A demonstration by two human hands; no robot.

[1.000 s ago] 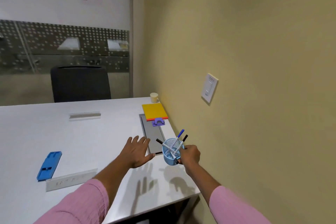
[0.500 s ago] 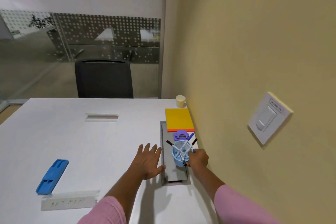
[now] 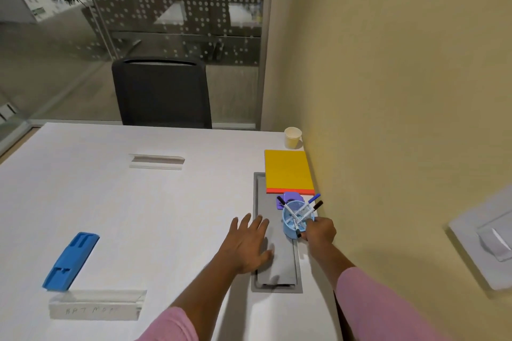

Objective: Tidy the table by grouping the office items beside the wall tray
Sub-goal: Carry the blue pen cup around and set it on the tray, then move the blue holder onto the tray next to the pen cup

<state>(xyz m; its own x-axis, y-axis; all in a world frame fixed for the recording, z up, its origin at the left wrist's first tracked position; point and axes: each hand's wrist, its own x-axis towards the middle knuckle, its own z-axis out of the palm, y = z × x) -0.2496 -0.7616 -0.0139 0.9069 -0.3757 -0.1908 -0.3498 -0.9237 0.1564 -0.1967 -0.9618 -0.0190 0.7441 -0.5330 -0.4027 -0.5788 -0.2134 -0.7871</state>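
Observation:
My right hand (image 3: 320,231) grips a light blue mesh pen cup (image 3: 293,225) holding several markers, over the right side of the grey tray (image 3: 273,266) set into the table by the wall. A purple tape dispenser (image 3: 291,199) lies just behind the cup, and a yellow notebook (image 3: 288,170) with an orange edge lies beyond it. My left hand (image 3: 246,243) rests flat with spread fingers on the table at the tray's left edge. A blue stapler-like item (image 3: 70,261) lies far left.
A paper cup (image 3: 292,137) stands at the far corner by the yellow wall. Two clear acrylic blocks (image 3: 95,304) (image 3: 156,162) lie on the white table. A black chair (image 3: 163,93) stands behind the table. A wall switch (image 3: 487,241) sticks out at right.
My right hand has carried the pen cup forward along the wall to just before the purple dispenser. My left hand has shifted forward onto the tray's left edge.

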